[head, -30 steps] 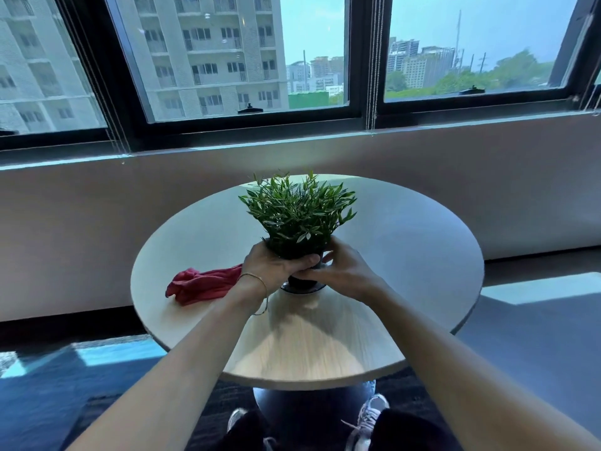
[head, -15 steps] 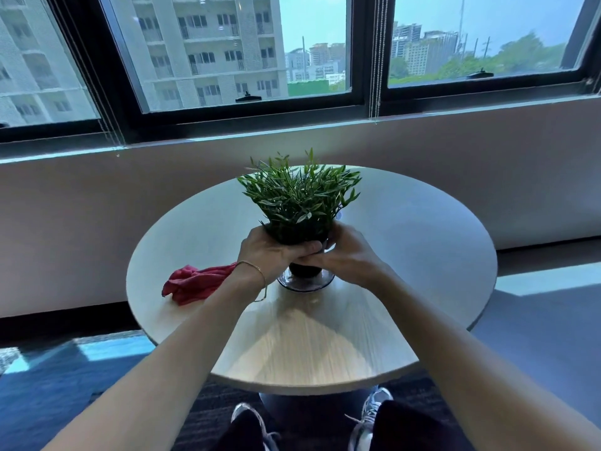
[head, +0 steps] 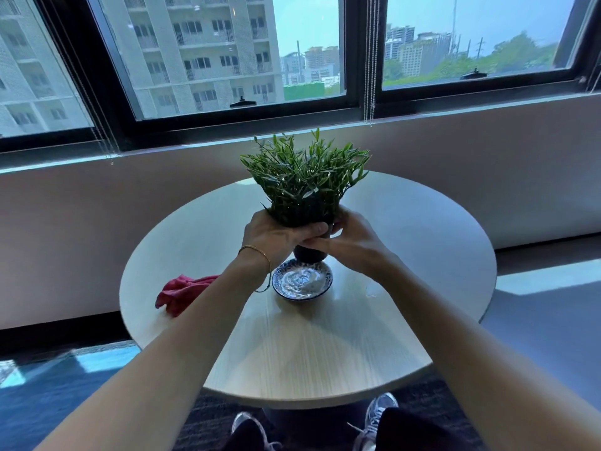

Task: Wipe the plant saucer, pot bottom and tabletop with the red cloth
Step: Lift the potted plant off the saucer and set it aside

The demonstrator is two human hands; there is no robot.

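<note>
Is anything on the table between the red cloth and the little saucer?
In the head view, only bare tabletop shows between the red cloth and the saucer; the person's left forearm crosses above that stretch and hides part of it.

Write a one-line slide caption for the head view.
Left hand and right hand hold the potted plant above its blue-patterned saucer on the round table; red cloth lies at left.
</note>
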